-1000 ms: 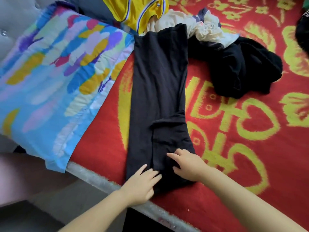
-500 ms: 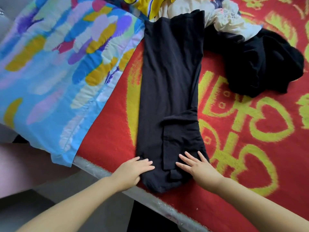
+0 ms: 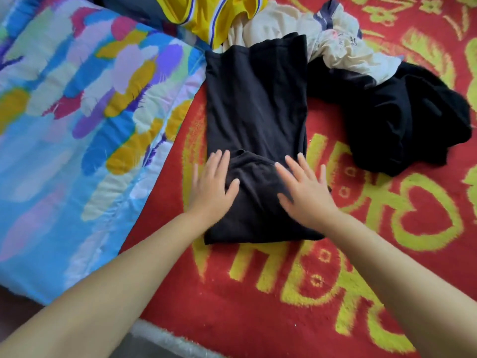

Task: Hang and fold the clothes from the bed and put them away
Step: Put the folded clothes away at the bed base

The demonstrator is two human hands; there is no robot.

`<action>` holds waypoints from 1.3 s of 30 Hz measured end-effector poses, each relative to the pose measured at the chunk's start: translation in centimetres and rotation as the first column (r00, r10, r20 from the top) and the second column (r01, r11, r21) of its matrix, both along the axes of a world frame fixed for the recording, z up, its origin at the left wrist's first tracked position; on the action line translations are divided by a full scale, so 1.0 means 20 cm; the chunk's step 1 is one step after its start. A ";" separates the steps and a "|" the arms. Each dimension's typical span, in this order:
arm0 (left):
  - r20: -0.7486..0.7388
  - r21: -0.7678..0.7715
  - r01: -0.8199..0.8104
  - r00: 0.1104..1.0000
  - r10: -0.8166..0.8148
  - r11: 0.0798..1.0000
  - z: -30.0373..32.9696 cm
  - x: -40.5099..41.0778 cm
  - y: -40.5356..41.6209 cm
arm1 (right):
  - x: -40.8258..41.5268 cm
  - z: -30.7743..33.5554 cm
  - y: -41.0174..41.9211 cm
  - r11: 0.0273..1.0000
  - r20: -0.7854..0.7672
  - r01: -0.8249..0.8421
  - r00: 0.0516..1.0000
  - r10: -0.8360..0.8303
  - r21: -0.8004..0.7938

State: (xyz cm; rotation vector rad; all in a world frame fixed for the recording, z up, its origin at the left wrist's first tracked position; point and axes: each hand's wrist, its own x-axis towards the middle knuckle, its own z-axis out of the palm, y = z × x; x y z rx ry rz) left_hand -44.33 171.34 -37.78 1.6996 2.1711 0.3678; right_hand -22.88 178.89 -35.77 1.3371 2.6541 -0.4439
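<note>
Red plush bedcover (image 3: 271, 293) with yellow hearts and lettering fills the near ground, and both bare forearms reach out over it from the bed's edge. Just beyond them lies the long black knit garment (image 3: 255, 104) — folded into a narrow strip, its near end doubled back onto itself in a thicker pad. The left hand (image 3: 213, 186) lies flat on the left side of that pad, fingers (image 3: 221, 161) straight and slightly spread, some over the fabric's edge onto the bedcover; the right hand (image 3: 303, 189) presses the right side the same way. Neither hand grips anything — both are flat palms, smoothing.

The cloth looks thin, soft and limp, light enough to lift easily, yet likely to slump and lose its fold if picked up by one corner. A sensible hold, I judge, is at the doubled near end, both hands pinching through all layers at the two side edges, or sliding under the pad to carry it flat.

To the left sits the blue quilted pillow with multicoloured brush strokes (image 3: 77, 130). Farther off, touching the strip's far end, are a crumpled black garment (image 3: 402, 120), a cream cloth (image 3: 343, 50) and a yellow jersey with striped trim (image 3: 214, 14), still unfolded.
</note>
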 end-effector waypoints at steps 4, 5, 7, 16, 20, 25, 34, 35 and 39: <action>-0.158 -0.312 0.465 0.835 -0.527 0.829 -0.18 0.16 -0.29 | 0.08 -0.18 -0.26 0.963 0.213 -0.203 0.947 0.239 -0.176; -0.154 -0.370 0.466 0.823 -0.547 0.804 -0.21 0.15 -0.32 | 0.11 -0.21 -0.25 0.963 0.246 -0.175 0.943 0.223 -0.205; -0.174 -0.392 0.425 0.837 -0.519 0.816 -0.24 0.12 -0.31 | 0.12 -0.24 -0.21 0.964 0.285 -0.145 0.936 0.207 -0.223; 0.148 -0.705 0.459 0.841 -0.520 0.541 0.04 0.20 -0.31 | -0.01 0.03 -0.27 0.817 0.462 -0.106 0.781 0.421 -0.566; 0.579 -0.734 0.650 0.751 -0.319 0.197 0.26 0.19 -0.44 | 0.04 0.22 -0.38 0.491 0.242 -0.159 0.716 0.655 -0.857; 0.583 -0.767 0.560 0.812 -0.025 0.314 0.31 0.02 -0.23 | 0.02 0.25 -0.16 0.560 0.197 -0.140 0.845 0.498 -0.817; -0.305 -0.027 0.144 0.941 -0.146 0.989 0.04 0.05 -0.16 | -0.01 0.00 -0.22 0.982 -0.279 0.025 0.960 0.028 0.185; -0.280 -0.026 0.233 0.932 -0.231 0.972 0.01 0.11 -0.25 | 0.02 -0.04 -0.30 0.984 -0.226 -0.059 0.969 0.097 0.169; -0.252 -0.327 0.421 0.824 -0.507 0.846 -0.16 0.17 -0.55 | 0.17 -0.17 -0.46 0.939 0.207 -0.321 0.917 0.341 -0.124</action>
